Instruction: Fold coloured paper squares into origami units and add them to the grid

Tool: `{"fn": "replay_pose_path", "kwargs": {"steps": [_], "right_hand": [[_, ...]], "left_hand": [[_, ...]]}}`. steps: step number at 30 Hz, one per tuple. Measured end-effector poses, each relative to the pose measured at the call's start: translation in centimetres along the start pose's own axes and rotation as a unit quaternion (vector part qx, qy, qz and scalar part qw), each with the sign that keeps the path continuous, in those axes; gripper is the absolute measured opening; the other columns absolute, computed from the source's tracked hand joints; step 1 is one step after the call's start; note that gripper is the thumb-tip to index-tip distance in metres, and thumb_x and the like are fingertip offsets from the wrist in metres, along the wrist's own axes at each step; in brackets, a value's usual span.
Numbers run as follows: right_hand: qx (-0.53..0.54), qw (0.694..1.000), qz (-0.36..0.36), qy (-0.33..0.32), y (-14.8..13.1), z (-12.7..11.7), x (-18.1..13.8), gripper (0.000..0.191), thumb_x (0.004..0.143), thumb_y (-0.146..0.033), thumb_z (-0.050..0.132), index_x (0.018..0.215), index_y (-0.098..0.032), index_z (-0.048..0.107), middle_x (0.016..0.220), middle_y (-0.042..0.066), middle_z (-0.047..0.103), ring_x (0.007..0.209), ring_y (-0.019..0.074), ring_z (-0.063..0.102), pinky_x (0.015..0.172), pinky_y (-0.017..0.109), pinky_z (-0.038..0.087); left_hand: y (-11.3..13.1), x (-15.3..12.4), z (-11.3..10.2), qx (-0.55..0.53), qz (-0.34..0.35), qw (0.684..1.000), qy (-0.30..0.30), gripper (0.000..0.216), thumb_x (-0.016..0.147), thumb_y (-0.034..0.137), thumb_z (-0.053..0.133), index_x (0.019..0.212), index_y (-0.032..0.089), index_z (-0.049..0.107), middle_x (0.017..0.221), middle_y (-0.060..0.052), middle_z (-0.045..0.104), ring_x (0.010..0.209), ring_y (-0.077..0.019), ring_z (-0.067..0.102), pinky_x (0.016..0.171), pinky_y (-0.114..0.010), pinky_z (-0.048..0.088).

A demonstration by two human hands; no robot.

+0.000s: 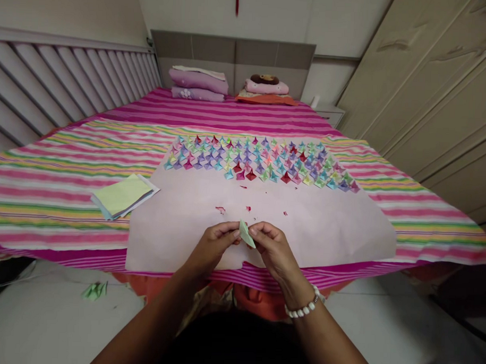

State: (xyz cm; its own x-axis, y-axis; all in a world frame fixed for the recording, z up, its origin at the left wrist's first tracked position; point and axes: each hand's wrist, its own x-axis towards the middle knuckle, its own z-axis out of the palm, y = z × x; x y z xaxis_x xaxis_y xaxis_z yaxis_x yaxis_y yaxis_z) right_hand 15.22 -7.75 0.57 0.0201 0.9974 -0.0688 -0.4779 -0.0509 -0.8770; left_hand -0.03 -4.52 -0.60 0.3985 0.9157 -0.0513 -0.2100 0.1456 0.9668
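A small folded piece of light green paper (246, 233) is pinched between my left hand (215, 243) and my right hand (274, 248), both closed on it just above the near edge of a large pale pink sheet (313, 227) spread on the bed. A white bead bracelet (304, 307) circles my right wrist. Farther back on the sheet lie several rows of small folded paper pieces (263, 160) in many colours.
A stack of square paper (122, 196), yellow-green on top, lies to the left on the striped bedspread (48, 170). Tiny red scraps (220, 209) dot the sheet. Pillows (198, 84) sit by the headboard. A green folded scrap (94, 290) lies on the floor; cupboards (437, 88) stand right.
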Motion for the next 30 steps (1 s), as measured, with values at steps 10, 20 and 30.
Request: {"fn": "replay_pose_path", "kwargs": {"steps": [10,20,30], "right_hand": [[-0.125,0.990,-0.059,-0.008,0.0,-0.5,0.3,0.024,0.064,-0.035,0.079,0.079,-0.019,0.069,0.060,-0.001,0.065,0.054,0.0134,0.057,0.056,0.027,0.048],[-0.319,0.923,-0.205,0.063,1.2,-0.3,-0.1,0.005,0.076,-0.019,0.061,0.076,-0.019,0.066,0.066,-0.002,0.057,0.058,0.0119,0.050,0.055,0.024,0.041],[-0.177,0.972,-0.122,0.092,1.2,0.2,-0.1,0.005,0.068,-0.019,0.062,0.072,-0.021,0.061,0.058,-0.003,0.059,0.049,0.0119,0.050,0.048,0.024,0.039]], "left_hand": [[0.6,0.2,0.6,0.040,0.023,0.997,0.064,0.020,0.067,0.028,0.076,0.080,0.016,0.067,0.070,0.000,0.066,0.068,-0.0132,0.061,0.069,-0.027,0.048],[0.5,-0.7,2.7,0.199,0.072,0.972,0.101,0.036,0.073,0.030,0.069,0.105,0.015,0.064,0.086,-0.007,0.073,0.078,-0.0201,0.070,0.074,-0.032,0.056],[0.0,-1.1,2.1,0.279,0.122,0.951,0.056,0.013,0.084,0.020,0.057,0.097,0.022,0.057,0.100,-0.008,0.073,0.092,-0.0226,0.071,0.083,-0.035,0.054]]}}
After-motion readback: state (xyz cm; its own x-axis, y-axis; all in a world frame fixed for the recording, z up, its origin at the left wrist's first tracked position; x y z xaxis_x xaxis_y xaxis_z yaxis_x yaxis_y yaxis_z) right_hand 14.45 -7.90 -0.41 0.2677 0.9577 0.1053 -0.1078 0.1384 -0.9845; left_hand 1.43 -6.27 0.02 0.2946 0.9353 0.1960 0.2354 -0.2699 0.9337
